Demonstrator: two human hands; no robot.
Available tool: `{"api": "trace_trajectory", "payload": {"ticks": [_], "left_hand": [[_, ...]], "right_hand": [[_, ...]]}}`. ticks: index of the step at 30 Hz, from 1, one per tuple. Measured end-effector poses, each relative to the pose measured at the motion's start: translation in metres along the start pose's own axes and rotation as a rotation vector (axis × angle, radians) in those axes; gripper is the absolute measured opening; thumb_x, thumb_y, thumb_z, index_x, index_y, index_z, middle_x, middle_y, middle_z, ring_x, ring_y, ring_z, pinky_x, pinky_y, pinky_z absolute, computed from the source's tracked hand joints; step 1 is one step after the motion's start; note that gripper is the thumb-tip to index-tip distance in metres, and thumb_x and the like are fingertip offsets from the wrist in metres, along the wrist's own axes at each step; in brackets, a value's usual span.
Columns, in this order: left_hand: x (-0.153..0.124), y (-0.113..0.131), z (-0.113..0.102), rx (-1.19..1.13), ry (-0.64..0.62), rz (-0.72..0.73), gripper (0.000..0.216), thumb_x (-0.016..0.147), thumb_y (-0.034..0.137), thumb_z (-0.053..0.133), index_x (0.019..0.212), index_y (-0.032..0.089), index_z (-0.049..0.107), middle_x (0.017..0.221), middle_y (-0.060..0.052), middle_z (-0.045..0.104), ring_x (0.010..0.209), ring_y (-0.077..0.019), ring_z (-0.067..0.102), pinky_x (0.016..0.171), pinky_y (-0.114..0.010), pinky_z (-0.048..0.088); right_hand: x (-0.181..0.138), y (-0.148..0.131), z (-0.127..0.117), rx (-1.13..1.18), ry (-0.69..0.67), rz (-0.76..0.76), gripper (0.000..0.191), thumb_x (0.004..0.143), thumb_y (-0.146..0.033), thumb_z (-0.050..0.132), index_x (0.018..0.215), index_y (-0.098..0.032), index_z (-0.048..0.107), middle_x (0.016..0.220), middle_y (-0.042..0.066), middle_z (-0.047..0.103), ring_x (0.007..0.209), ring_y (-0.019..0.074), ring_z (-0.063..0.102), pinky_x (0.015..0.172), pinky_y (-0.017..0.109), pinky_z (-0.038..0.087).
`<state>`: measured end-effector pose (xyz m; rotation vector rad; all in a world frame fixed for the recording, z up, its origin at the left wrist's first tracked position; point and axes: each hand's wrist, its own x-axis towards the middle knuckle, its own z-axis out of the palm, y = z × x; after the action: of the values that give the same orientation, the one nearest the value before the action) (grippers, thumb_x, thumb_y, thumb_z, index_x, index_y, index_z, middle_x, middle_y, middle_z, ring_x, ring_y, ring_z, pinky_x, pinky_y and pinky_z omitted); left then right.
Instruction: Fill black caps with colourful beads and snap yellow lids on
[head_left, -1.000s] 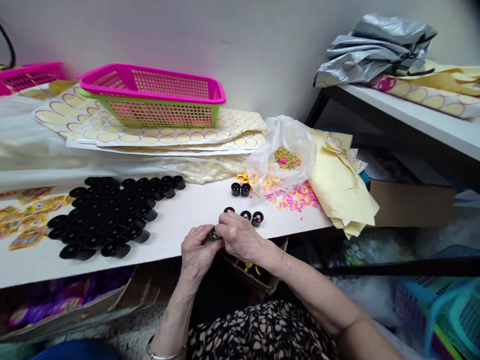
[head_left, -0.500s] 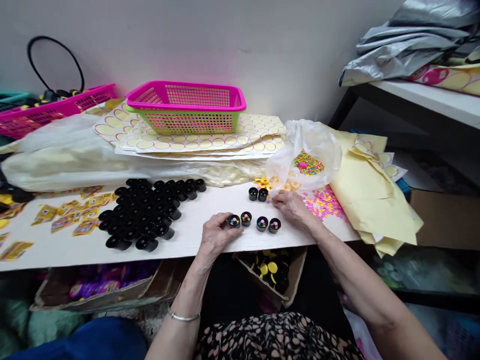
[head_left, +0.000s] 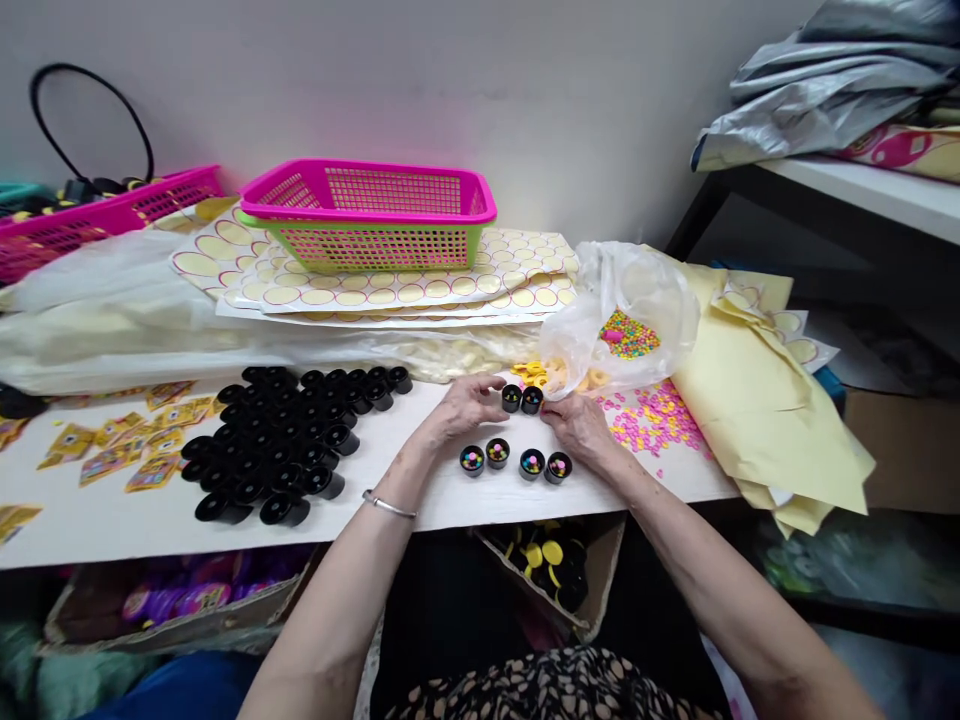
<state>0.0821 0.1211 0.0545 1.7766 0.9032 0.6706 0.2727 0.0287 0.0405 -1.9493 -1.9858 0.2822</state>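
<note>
Two small black cups, a left one (head_left: 511, 398) and a right one (head_left: 532, 401), stand side by side on the white table between my hands. At the left cup's side is my left hand (head_left: 466, 408), its thumb and index finger apart. My right hand (head_left: 579, 427) is by the right cup, fingertips pressed together; whatever they hold is hidden. Nearer to me, several black cups (head_left: 497, 453) with coloured beads inside stand in a row. Pink and yellow small pieces (head_left: 656, 418) lie scattered right of my right hand.
Many black cups (head_left: 285, 430) are grouped at left, beside printed packets (head_left: 112, 455). A clear plastic bag (head_left: 577, 340) with colourful beads (head_left: 630, 335) lies behind my right hand. Stacked baskets (head_left: 367, 245) stand at the back. Below the table edge is an open carton (head_left: 600, 600).
My left hand has let go of a bead-filled cup in the front row and moved up and right to the two rear cups. My right hand stays beside them.
</note>
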Motion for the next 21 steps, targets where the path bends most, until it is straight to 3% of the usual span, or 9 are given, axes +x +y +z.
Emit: {"api": "trace_trajectory", "payload": {"ticks": [5,11,15,17,21], "left_hand": [[0.008,-0.005,0.009,-0.030,-0.158,0.012,0.023,0.056,0.019,0.066,0.077,0.012,0.066,0.067,0.002,0.056,0.061,-0.0101,0.047,0.055,-0.021,0.035],[-0.009,-0.009,0.003,-0.003,-0.112,-0.022,0.019,0.057,0.020,0.065,0.073,0.011,0.066,0.058,0.004,0.049,0.054,-0.0076,0.040,0.049,-0.020,0.029],[-0.011,-0.017,0.005,0.024,-0.013,0.002,0.035,0.052,0.024,0.072,0.085,0.013,0.069,0.071,0.002,0.057,0.065,-0.0112,0.048,0.058,-0.022,0.036],[-0.009,-0.020,0.007,0.033,-0.021,0.034,0.035,0.051,0.026,0.073,0.084,0.014,0.069,0.074,0.001,0.058,0.068,-0.0125,0.050,0.061,-0.023,0.039],[-0.009,-0.021,0.010,0.065,-0.053,0.079,0.024,0.055,0.027,0.071,0.076,0.015,0.070,0.067,0.002,0.057,0.068,-0.0131,0.050,0.061,-0.023,0.039]], "right_hand": [[0.000,0.000,-0.004,0.030,-0.025,-0.006,0.023,0.079,-0.017,0.049,0.089,-0.019,0.070,0.088,0.007,0.066,0.083,0.0193,0.059,0.070,0.026,0.039],[0.002,-0.003,-0.001,0.054,-0.023,0.025,0.022,0.080,-0.025,0.053,0.096,-0.026,0.068,0.095,0.003,0.067,0.093,0.0197,0.058,0.073,0.026,0.041],[0.004,-0.004,0.010,-0.043,0.026,0.087,0.021,0.081,-0.023,0.051,0.091,-0.024,0.069,0.092,0.005,0.065,0.092,0.0204,0.057,0.072,0.027,0.041],[0.002,-0.002,0.009,-0.061,0.034,0.098,0.020,0.081,-0.021,0.049,0.086,-0.021,0.069,0.088,0.008,0.063,0.089,0.0215,0.057,0.070,0.028,0.041],[-0.003,-0.010,-0.011,0.168,0.153,0.020,0.015,0.079,-0.019,0.050,0.076,-0.018,0.065,0.078,0.006,0.060,0.077,0.0182,0.056,0.069,0.028,0.042]]}}
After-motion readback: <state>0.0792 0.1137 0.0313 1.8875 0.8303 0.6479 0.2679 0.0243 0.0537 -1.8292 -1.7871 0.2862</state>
